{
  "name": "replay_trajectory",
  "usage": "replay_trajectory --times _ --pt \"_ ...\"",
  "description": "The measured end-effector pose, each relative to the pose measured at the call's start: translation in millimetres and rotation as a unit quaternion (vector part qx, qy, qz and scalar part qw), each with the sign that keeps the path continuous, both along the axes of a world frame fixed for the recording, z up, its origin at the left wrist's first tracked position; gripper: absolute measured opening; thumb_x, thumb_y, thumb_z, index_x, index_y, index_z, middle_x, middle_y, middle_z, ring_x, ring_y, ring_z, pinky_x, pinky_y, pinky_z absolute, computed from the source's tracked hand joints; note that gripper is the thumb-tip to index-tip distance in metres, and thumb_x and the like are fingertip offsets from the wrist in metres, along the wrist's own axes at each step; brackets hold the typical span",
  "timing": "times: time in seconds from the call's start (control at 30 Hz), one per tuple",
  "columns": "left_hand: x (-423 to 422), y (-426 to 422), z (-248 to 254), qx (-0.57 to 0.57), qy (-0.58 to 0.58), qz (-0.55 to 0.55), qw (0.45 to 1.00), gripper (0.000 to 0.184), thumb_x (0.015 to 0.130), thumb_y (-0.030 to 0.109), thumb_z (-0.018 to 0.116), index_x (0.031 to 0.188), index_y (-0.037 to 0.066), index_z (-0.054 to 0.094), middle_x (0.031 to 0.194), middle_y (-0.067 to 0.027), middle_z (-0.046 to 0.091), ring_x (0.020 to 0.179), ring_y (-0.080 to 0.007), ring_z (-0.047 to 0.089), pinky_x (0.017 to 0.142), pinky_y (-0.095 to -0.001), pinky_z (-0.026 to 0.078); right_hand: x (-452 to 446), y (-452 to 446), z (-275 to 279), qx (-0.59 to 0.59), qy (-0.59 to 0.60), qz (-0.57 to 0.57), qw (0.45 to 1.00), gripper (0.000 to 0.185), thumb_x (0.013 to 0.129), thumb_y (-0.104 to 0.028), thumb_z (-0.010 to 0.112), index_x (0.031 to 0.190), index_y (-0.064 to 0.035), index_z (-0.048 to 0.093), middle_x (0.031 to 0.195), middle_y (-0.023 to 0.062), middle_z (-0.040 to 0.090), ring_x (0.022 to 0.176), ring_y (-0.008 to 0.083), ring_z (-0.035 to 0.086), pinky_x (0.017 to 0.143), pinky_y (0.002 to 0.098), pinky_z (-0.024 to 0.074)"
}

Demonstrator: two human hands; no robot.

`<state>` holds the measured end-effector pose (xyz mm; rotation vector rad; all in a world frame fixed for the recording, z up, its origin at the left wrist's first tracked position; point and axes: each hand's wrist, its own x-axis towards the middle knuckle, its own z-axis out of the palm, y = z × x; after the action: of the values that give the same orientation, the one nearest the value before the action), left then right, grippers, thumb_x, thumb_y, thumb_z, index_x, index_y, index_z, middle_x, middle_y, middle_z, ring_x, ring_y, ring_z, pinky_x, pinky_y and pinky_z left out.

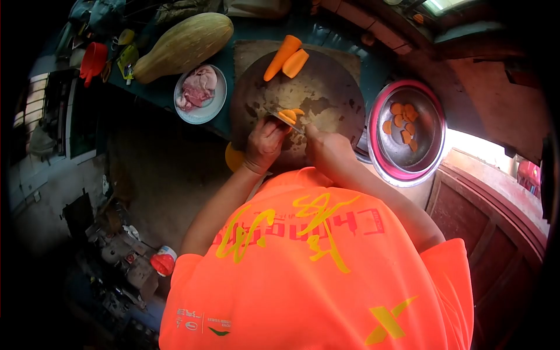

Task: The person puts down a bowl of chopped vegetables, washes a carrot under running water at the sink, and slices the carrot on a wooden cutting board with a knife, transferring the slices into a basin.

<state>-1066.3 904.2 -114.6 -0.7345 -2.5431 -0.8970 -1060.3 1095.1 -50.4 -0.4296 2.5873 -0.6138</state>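
My left hand (266,142) is closed on a piece of carrot near the front of the round, dark chopping board (338,87); the fingers hide most of that piece. In my right hand (322,144) is a knife (296,126), its blade lying against the left hand's fingertips. Beside the blade, on its far side, are several carrot slices (287,116). Two larger carrot pieces, a long one (282,56) and a shorter cut one (296,63), rest at the far edge of the board.
Right of the board, a metal bowl in a red-rimmed basin (375,153) holds several carrot slices (406,136). A white plate (220,102) with raw meat (196,88), a large gourd (185,48) and a red container (93,62) are at the left.
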Motion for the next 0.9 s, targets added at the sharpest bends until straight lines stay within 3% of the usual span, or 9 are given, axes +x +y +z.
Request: replay_trajectory --times 0.17,0.27,0.33,0.73,0.9 --pt "4 -6 0 -0.051 -0.045 -0.007 0.998 0.012 0.076 0.001 0.068 0.087 0.006 0.066 0.094 -0.0080 0.064 0.084 -0.0323 0.060 0.071 -0.0377 0.052 -3 -7 -16 0.024 -0.021 -0.001 0.999 0.023 0.084 -0.007 0.051 0.106 -0.0024 0.048 0.073 0.0183 0.066 0.068 0.0379 0.066 0.057 0.0473 0.0506" --pt "3 -2 -2 -0.054 -0.040 0.007 0.998 0.012 0.075 0.000 0.068 0.085 0.006 0.064 0.093 -0.0076 0.063 0.086 -0.0320 0.060 0.073 -0.0372 0.052 5 4 -28 -0.063 0.050 -0.017 0.997 0.019 0.084 -0.008 0.053 0.101 -0.0032 0.049 0.075 0.0178 0.067 0.069 0.0382 0.066 0.059 0.0478 0.0505" --pt "2 0 -1 -0.010 0.017 0.002 1.000 0.017 0.074 0.000 0.063 0.090 0.007 0.065 0.094 -0.0070 0.062 0.086 -0.0292 0.060 0.073 -0.0355 0.053 7 6 -20 -0.071 0.056 -0.042 0.995 0.014 0.083 -0.010 0.055 0.095 -0.0041 0.050 0.077 0.0179 0.067 0.069 0.0385 0.065 0.059 0.0483 0.0504" --pt "2 0 0 0.006 -0.003 -0.003 1.000 0.025 0.075 0.000 0.063 0.098 0.008 0.068 0.101 -0.0066 0.064 0.089 -0.0299 0.062 0.075 -0.0357 0.054 3 13 3 -0.065 0.057 -0.020 0.996 0.014 0.082 -0.013 0.058 0.085 -0.0045 0.047 0.064 0.0204 0.060 0.060 0.0413 0.060 0.053 0.0498 0.0469" --pt "2 1 0 0.008 0.005 0.001 1.000 0.023 0.076 0.001 0.064 0.097 0.008 0.068 0.099 -0.0058 0.064 0.088 -0.0293 0.062 0.074 -0.0351 0.054 -4 7 3 0.000 0.004 0.016 1.000 0.017 0.082 -0.008 0.055 0.098 -0.0025 0.051 0.071 0.0207 0.065 0.066 0.0391 0.065 0.057 0.0490 0.0508"
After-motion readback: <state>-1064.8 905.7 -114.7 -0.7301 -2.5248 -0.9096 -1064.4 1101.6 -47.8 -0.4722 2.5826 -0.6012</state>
